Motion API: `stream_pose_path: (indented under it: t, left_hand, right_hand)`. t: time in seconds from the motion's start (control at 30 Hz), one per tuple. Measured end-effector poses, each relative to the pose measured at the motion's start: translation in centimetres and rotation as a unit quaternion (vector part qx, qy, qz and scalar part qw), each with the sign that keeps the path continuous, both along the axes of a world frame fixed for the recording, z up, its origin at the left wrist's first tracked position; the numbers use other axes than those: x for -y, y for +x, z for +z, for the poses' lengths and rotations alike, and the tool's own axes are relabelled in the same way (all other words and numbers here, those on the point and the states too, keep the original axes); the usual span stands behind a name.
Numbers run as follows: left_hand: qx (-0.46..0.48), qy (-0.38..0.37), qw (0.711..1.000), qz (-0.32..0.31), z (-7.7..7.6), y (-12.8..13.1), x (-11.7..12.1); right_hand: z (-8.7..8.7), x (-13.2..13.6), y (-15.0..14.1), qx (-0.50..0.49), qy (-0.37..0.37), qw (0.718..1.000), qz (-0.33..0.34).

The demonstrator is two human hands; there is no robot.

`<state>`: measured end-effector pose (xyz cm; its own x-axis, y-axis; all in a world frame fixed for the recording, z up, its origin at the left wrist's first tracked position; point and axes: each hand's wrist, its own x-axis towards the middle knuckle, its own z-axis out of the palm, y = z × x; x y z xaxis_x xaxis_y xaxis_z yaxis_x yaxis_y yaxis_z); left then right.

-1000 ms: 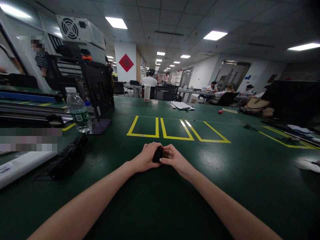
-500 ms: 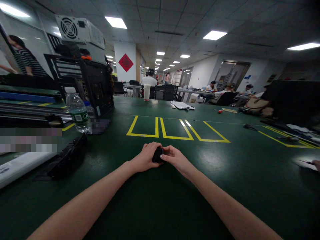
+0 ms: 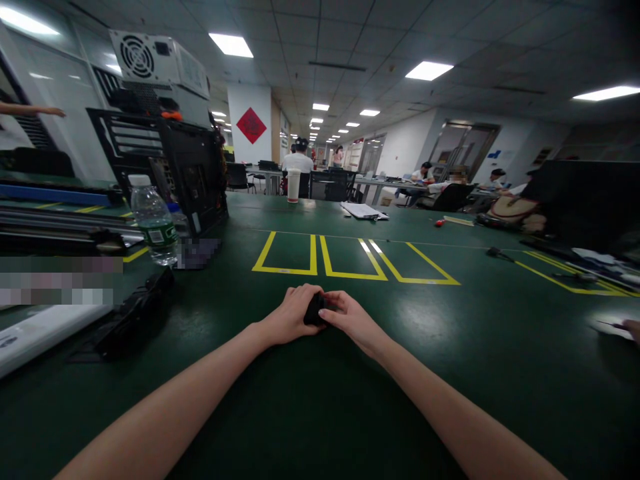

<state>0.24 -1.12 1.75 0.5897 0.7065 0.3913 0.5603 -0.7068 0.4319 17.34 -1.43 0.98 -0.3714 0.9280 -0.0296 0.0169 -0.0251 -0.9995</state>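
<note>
Both of my hands meet over the green tabletop [image 3: 320,407], around a small dark object. My left hand [image 3: 293,313] is closed round the left side of this small black object [image 3: 314,310]; its kind I cannot make out, since the fingers cover much of it. From the other side, my right hand [image 3: 353,320] pinches its right edge, thumb in front and fingers behind. Just beyond the hands, yellow tape outlines [image 3: 354,277] mark the table.
On the left stand a water bottle [image 3: 155,227], a black computer case [image 3: 195,170] and a black strap-like item [image 3: 135,317]. Further back are a paper cup [image 3: 293,185] and a clipboard with papers [image 3: 365,211]. Another person's hand [image 3: 633,328] shows at the right edge.
My right hand's fingers have shifted slightly on the black object; my left hand has stayed put. In the left background, a person in stripes has moved left and is now largely hidden.
</note>
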Motion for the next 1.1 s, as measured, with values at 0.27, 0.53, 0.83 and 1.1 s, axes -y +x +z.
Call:
stream_pose_path:
  t: [0.27, 0.53, 0.83, 1.1]
  left_hand:
    - [-0.007, 0.004, 1.0, -0.004, 0.0, -0.1, 0.0]
    - [-0.001, 0.021, 1.0, 0.0, -0.5, 0.0, -0.3]
    - [-0.003, 0.014, 1.0, 0.002, -0.4, 0.0, -0.3]
    - [-0.002, 0.003, 1.0, 0.007, -0.1, 0.0, 0.0]
  right_hand:
    - [0.2, 0.3, 0.3, -0.021, 0.002, 0.999, 0.033]
    - [0.3, 0.3, 0.0, 0.0, 0.03, 1.0, 0.003]
    - [-0.1, -0.6, 0.4, 0.03, 0.027, 0.997, -0.061]
    - [-0.2, -0.5, 0.3, 0.004, -0.017, 1.0, -0.021]
